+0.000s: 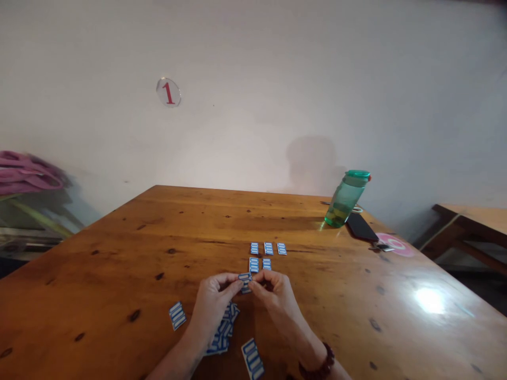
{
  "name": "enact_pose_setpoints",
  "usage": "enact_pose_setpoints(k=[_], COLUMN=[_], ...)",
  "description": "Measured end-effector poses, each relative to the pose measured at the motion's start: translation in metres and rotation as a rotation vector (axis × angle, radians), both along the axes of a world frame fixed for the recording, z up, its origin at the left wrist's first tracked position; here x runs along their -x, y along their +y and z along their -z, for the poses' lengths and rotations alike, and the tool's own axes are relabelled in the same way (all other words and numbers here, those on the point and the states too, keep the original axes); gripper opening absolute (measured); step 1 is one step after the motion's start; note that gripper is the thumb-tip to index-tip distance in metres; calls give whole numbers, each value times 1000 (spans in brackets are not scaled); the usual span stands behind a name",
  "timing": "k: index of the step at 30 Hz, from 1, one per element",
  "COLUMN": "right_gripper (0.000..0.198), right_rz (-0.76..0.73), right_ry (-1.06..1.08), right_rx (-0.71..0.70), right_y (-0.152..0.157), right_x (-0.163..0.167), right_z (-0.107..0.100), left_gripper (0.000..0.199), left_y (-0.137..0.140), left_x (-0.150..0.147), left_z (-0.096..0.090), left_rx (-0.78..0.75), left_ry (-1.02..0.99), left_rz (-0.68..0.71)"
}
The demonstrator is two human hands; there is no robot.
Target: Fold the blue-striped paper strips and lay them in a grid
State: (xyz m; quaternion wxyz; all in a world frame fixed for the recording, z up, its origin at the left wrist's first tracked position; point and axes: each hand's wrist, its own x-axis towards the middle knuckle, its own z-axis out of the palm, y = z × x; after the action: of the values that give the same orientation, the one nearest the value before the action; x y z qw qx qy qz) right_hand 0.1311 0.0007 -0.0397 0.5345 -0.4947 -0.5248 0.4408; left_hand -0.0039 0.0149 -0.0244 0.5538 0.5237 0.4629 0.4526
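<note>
Between both hands, over the middle of the table, is a small blue-and-white card [245,283] with bar-like markings. My left hand [216,298] pinches its left side between thumb and finger. Its right side is pinched by my right hand [275,295], which has a dark beaded bracelet on the wrist. Just beyond the fingers lie two similar cards [254,265] side by side, and behind them a row of three cards [268,248]. A loose pile of such cards [224,332] is partly hidden under my left forearm. Single cards lie left [177,316] and near the front [252,359].
A green bottle [346,200] stands at the back right of the wooden table [99,274]. Beside it are a dark phone [362,227], keys [382,246] and a pink round disc [400,246]. A wooden bench [475,216] is at right, pink fabric [27,174] at left.
</note>
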Motion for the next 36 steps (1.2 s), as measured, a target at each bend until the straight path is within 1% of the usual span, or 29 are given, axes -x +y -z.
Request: enact_pose_setpoints(k=[7,12,14,18,23,26,29,33,36], right_gripper=[18,20,22,23,23,22,20,18,17], right_rz=[48,-26,-25,36,132,112,98,136,156], right_ry=[-13,130,181,233,247,217,122,-13,-61], right_rx=[-2,36,59,72,13,-35,-54,-69,-78], right_y=[-1,-3,-4,-4,-4,-4,-4,-3,-4], right_x=[1,2,3,0,-3,-1,3,7,6], right_z=[-6,-10,-11,-15,-18,-15,-8,-2,-1], left_gripper=[16,15,15,14,15,15,16,18,19], left_y=[-1,-1,-1,0,1,1,3,3,1], left_x=[0,0,0,1,2,1,1,1,-1], left_z=[-1,-1,-1,0,1,2,5,8,7], left_rx=[37,50,52,64,69,56,42,17,11], left_ry=[-16,-48,-47,-41,-54,-48,-19,-11,-3], left_rz=[-1,-21,-31,-63,-112,-134,-117,-78,-71])
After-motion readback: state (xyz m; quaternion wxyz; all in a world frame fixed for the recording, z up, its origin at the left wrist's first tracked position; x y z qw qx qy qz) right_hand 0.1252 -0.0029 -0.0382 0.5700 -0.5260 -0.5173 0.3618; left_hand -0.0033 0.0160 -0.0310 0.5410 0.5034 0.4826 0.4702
